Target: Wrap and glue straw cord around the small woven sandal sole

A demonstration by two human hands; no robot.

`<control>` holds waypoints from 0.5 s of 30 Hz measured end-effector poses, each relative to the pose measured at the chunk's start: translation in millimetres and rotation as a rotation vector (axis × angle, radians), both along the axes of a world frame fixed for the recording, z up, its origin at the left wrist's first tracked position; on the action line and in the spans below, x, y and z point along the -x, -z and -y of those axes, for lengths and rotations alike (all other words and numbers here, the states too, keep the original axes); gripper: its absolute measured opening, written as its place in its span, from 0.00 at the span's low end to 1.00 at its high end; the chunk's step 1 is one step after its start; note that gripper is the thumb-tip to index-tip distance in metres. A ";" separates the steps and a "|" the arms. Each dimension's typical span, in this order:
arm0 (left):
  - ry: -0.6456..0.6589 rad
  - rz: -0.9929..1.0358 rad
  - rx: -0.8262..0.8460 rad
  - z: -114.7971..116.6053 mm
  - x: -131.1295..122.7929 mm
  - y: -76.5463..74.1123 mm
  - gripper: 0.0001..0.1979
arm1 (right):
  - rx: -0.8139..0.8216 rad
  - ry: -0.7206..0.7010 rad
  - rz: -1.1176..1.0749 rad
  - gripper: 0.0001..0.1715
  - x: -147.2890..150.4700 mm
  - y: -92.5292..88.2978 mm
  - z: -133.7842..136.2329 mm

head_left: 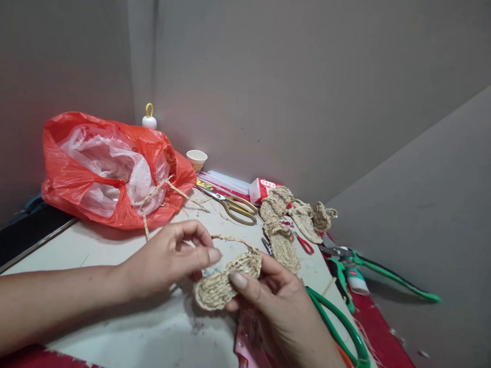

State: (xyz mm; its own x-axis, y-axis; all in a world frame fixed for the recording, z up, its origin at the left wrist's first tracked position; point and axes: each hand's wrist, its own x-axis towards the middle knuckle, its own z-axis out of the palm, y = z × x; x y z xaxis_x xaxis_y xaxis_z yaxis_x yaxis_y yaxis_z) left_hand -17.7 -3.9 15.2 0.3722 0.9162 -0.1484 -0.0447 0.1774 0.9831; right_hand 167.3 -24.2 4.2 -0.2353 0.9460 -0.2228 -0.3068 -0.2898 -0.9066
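In my right hand (276, 295) is a small oval woven straw sole (216, 289), gripped between the thumb on top and the fingers beneath. My left hand (174, 254) is closed in a pinch beside its upper left edge. A braided straw cord (237, 239) arches from the sole's upper right end to the left fingers, which hold it. More of this cord (145, 215) shows beyond the left hand, rising to a red plastic bag (56, 166). Just what sits between the left fingertips is partly hidden.
Gold-handled scissors (240, 209) lie beyond my hands, near a paper cup (197, 160). Several woven straw pieces (283, 247) sit at the right. Green-handled shears (387, 272), a green loop handle (345, 332) and a pink tool (248, 340) are around my right arm. Grey walls enclose the table (115, 335).
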 end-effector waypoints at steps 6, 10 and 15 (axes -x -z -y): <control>0.144 0.208 0.193 3.5 -7.9 12.8 0.20 | -0.043 -0.008 -0.007 0.18 -2.7 0.0 -4.9; 0.039 0.120 0.144 -1.5 -4.3 2.6 0.18 | -0.124 0.010 0.141 0.21 -16.2 -6.6 -13.3; -0.004 0.072 0.099 -7.8 3.2 -6.1 0.14 | -0.276 0.272 0.166 0.17 -26.8 -5.9 -23.6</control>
State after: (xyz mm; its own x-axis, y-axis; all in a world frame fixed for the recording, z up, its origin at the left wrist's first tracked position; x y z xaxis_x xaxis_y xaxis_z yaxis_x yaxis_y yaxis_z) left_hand -20.9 3.9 21.3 0.3819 0.8996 -0.2116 -0.1150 0.2735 0.9550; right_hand 194.1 -0.5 10.1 0.0493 0.9982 0.0336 -0.1821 0.0421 -0.9824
